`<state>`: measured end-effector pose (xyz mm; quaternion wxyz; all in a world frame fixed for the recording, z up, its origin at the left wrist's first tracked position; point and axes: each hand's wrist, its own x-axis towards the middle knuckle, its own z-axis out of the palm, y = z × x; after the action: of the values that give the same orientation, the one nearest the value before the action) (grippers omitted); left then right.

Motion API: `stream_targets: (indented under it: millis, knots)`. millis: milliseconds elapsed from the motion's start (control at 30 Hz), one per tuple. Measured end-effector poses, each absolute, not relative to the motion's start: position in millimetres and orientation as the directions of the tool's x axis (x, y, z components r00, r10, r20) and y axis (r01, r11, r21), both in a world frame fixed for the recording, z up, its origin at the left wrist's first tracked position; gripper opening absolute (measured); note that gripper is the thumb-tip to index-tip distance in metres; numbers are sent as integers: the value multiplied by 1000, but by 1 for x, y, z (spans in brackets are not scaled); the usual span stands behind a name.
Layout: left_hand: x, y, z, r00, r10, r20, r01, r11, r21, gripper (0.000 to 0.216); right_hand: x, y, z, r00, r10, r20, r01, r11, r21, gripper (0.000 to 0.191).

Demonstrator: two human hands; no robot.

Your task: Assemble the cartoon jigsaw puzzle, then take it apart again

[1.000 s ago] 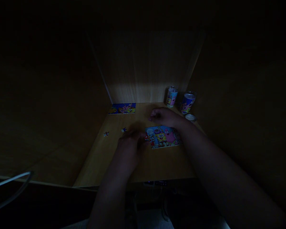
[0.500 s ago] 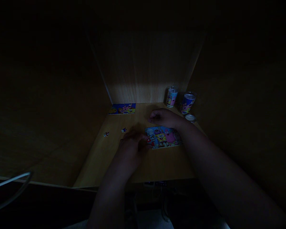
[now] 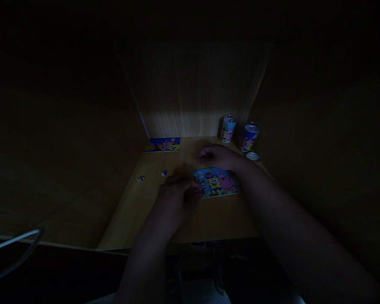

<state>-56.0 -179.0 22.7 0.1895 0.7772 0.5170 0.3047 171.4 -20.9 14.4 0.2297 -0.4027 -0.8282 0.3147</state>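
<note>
A cartoon jigsaw puzzle (image 3: 213,182) lies on the wooden table, its right end partly covered by my right forearm. My left hand (image 3: 179,188) is at the puzzle's left edge, with thumb and forefinger closed about a reddish puzzle piece (image 3: 203,192) there. In the dim light I cannot tell whether that piece is joined to the rest. Just beyond the puzzle's top edge, my right hand (image 3: 215,156) hovers or rests with curled fingers; whatever may be inside them is hidden. Two loose puzzle pieces, one blue and white (image 3: 164,173) and one reddish (image 3: 141,178), lie to the left.
At the back left lies a blue cartoon picture (image 3: 164,144). Two printed cans with clear tops, one light blue (image 3: 228,130) and one dark blue (image 3: 249,137), stand at the back right beside a round lid (image 3: 252,156). Wooden panels (image 3: 196,97) enclose the table.
My left hand has shifted slightly to the right, its fingertips now further over the puzzle's left edge. My right hand has barely moved.
</note>
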Motion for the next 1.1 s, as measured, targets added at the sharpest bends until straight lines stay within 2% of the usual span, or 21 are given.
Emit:
stream_targets:
  millis: [200,500,633,733,833,933,1100]
  knots:
    - [-55,-178,20,280,916,289,721,-399,567,20,172,-21,14,-573,810,122,523,476,-707,34]
    - [-55,-177,20,309,905,292,698,-424,577,23,171,-22,16,-571,813,112,528,469,-708,33]
    - [-54,-177,23,290,899,328,701,-433,567,18,170,-24,18,-568,816,109,533,465,-707,34]
    - [-59,-177,26,90,910,406,840,-288,460,16,170,-25,20,-556,824,108,542,458,-705,32]
    - [-68,-177,24,-125,901,415,937,-31,348,35,171,-26,21,-546,831,106,551,452,-702,30]
    - [-74,-177,19,-108,932,345,960,8,279,55,171,-26,22,-539,836,104,558,447,-699,31]
    - [-64,-177,25,-93,962,258,982,46,183,54,171,-25,22,-536,839,92,571,441,-693,31]
